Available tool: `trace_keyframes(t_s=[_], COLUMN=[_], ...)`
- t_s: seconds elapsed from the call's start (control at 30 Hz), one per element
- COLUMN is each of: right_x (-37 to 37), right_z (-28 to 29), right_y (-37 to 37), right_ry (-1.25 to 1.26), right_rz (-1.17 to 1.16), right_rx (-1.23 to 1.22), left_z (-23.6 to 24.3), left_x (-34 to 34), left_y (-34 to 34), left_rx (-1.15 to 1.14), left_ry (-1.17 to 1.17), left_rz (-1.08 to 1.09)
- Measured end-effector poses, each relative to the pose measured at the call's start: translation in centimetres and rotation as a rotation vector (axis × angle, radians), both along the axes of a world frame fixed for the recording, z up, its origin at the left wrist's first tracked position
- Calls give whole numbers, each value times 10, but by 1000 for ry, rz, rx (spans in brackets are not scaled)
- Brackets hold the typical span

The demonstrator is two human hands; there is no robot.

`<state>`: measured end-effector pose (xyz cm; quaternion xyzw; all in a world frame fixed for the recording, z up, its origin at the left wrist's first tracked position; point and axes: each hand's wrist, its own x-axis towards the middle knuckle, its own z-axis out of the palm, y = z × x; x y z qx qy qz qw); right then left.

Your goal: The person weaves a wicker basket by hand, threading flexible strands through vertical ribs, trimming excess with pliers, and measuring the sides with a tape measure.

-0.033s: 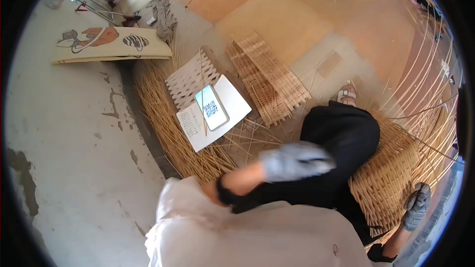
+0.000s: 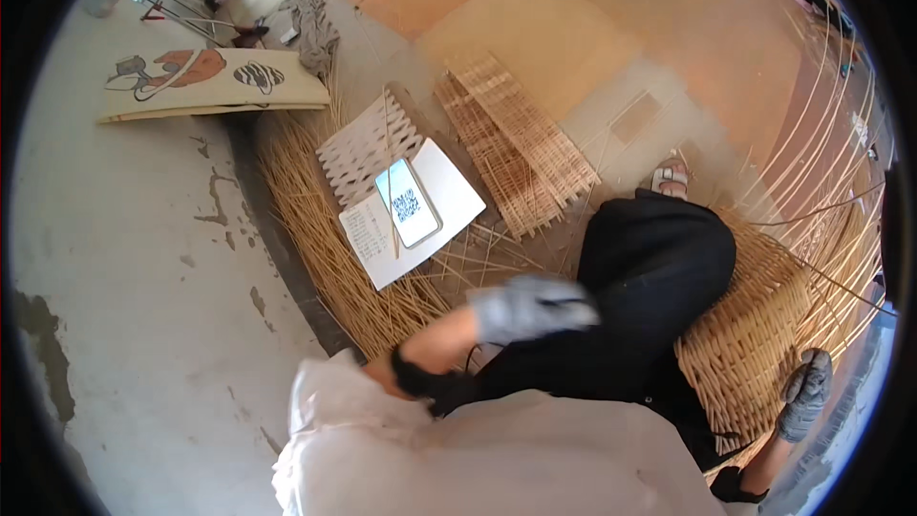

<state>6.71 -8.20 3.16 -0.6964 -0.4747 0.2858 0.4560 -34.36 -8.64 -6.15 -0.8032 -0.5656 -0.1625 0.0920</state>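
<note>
My left hand (image 2: 535, 311), in a grey glove, is blurred by motion over my lap, beside my black-trousered leg (image 2: 654, 258). Whether its fingers hold anything is too smeared to make out. At the lower right, my right hand (image 2: 807, 394), also gloved in grey, is closed at the right edge of a woven wicker panel (image 2: 740, 344). That panel lies against the outer side of my leg, with long loose strands (image 2: 850, 258) fanning out from its far right side.
A phone (image 2: 409, 205) lies on an open notebook (image 2: 449, 193), with a thin strip across them. Loose wicker strips (image 2: 334, 258) line the wall (image 2: 143, 277). Woven pieces (image 2: 516, 148) and a pale lattice-woven piece (image 2: 368, 148) lie ahead. A printed board (image 2: 220, 81) stands farther left.
My left hand has moved a little to the left over my lap, away from the leg. My right hand stays at the panel's edge.
</note>
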Motion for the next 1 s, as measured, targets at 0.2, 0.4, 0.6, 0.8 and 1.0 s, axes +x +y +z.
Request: trace_keyframes(t_s=[0.2, 0.4, 0.6, 0.8, 1.0], right_x=[-17, -26, -48, -32, 3], right_z=[-9, -6, 2, -8, -34], right_y=[7, 2, 8, 2, -16], right_ry=[-180, -215, -205, -247, -693], right_rz=[45, 70, 31, -27, -74], right_rx=[-30, -40, -103, -103, 115], left_z=[-58, -107, -96, -148, -292], left_x=[-132, -180, -192, -76, -31], left_y=[-15, -7, -18, 7, 17], left_rx=[-330, -545, -200, -602, -671], left_ry=[-1117, -454, -1034, -1179, -33], left_rz=[775, 1096, 1162, 468, 802])
